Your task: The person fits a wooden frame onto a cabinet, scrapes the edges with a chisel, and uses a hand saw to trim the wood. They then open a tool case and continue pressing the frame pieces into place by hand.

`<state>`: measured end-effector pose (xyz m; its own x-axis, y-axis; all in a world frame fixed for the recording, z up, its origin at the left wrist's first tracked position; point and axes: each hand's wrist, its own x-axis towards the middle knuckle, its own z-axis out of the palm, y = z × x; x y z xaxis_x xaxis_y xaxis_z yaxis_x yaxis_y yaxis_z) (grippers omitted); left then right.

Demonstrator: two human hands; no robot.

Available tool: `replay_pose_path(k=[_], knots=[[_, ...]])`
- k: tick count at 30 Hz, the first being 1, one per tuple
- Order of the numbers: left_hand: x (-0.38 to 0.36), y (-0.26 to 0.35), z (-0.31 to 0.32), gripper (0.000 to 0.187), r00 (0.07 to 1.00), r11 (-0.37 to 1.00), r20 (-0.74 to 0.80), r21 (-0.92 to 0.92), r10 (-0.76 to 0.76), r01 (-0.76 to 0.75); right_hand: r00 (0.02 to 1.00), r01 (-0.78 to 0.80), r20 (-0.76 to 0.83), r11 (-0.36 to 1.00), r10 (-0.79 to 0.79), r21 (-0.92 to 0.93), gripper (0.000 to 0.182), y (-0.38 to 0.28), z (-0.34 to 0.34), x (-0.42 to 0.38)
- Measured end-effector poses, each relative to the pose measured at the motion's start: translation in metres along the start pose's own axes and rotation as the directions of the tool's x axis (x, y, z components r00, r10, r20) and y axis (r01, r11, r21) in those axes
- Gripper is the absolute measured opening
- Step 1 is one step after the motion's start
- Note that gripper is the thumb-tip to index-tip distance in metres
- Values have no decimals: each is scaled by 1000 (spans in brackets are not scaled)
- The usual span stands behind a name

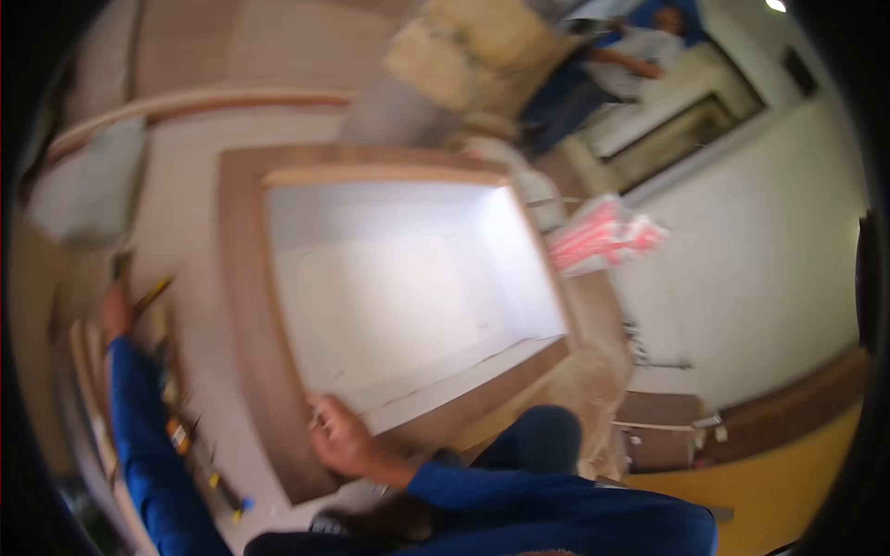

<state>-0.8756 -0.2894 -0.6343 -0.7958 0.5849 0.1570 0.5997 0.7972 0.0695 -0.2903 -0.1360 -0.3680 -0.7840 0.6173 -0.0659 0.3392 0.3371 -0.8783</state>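
Note:
A shallow wooden box (246, 306) with a white interior and a wide brown rim lies in front of me. My right hand (341, 437) is at the rim's near-left part, its fingers curled; whatever they may hold is too small or blurred to make out. Far to the left, my left hand (117, 313) reaches out over the floor, smeared by motion. Just beyond its fingers is a dark object (121, 265), and close beside it a yellow-and-black tool (153, 294). The blur hides whether the left hand grips either one.
Wood strips (91, 394) and small tools lie along my left sleeve. A plastic bag of pink-red items (607, 236) sits beyond the box's right side. Tan wrapped packages (454, 56) stand at the back. Another person (630, 60) is at the upper right, near a wall.

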Motion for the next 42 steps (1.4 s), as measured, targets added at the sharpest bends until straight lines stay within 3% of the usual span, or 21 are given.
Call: replay_pose_path(k=[1,2,4,9,11,12,15,17,19,20,21,22,24,29,30,31,32,35,36,39,42], knots=[[23,-38,76,45,995,997,-91,-64,-37,31,994,93,-47,994,-96,-61,41,-3,-2,4],[20,-35,71,42,988,981,-86,-161,-127,112,985,149,-74,981,-159,-123,45,7,2,4],[23,-41,62,43,937,914,201,-236,-287,330,991,117,-46,983,-124,-141,46,0,-5,5],[-1,-46,70,67,966,942,88,-217,-244,257,997,76,-21,987,-80,-142,47,-5,-3,4],[-3,-63,81,61,991,964,-92,-257,-94,68,998,50,-20,990,-54,-135,47,-8,-3,5],[-5,-63,71,51,983,943,67,-278,-168,180,999,29,-22,992,-32,-122,47,-10,-2,4],[13,-84,100,35,949,939,136,-161,-284,304,983,164,-55,971,-176,-172,46,-2,0,6],[11,-98,122,26,975,956,3,-196,-224,221,990,130,-37,979,-138,-159,46,-6,-2,6],[3,-100,127,18,966,960,-38,-127,-257,251,996,87,-17,986,-90,-144,46,-6,-2,3],[7,-100,130,18,981,958,115,261,-154,120,997,76,-14,988,-79,-133,46,-5,-2,3],[11,-98,131,19,962,747,270,648,-42,-149,997,70,-19,990,-73,-122,45,-4,-2,4],[12,-89,119,22,910,455,409,799,68,-394,996,78,-27,990,-81,-121,45,-4,-3,5],[11,-87,110,23,918,492,389,785,79,-376,994,104,-31,985,-109,-136,45,-2,-2,4],[16,-69,125,29,928,662,350,666,129,-343,995,90,-32,988,-95,-126,46,-4,-2,5],[10,-68,119,32,999,878,5,478,46,-43,996,80,-24,990,-84,-120,46,-7,-2,2],[10,-62,105,35,942,968,-302,149,-147,199,995,86,-31,988,-91,-125,46,-5,-3,2],[22,-55,87,34,931,955,-212,-38,-296,295,994,102,-35,985,-108,-139,46,-3,-3,2],[42,-30,36,20,914,911,-117,-193,-389,363,984,163,-39,974,-171,-157,45,8,1,4],[61,-55,63,25,962,981,-192,-72,-193,183,980,183,-49,970,-193,-160,44,10,1,5],[51,-33,19,21,870,885,-274,-351,-410,306,994,104,-25,985,-109,-141,43,0,-2,4],[26,1,-38,23,719,789,-476,-591,-507,165,957,242,-112,951,-266,-193,43,20,7,7]])
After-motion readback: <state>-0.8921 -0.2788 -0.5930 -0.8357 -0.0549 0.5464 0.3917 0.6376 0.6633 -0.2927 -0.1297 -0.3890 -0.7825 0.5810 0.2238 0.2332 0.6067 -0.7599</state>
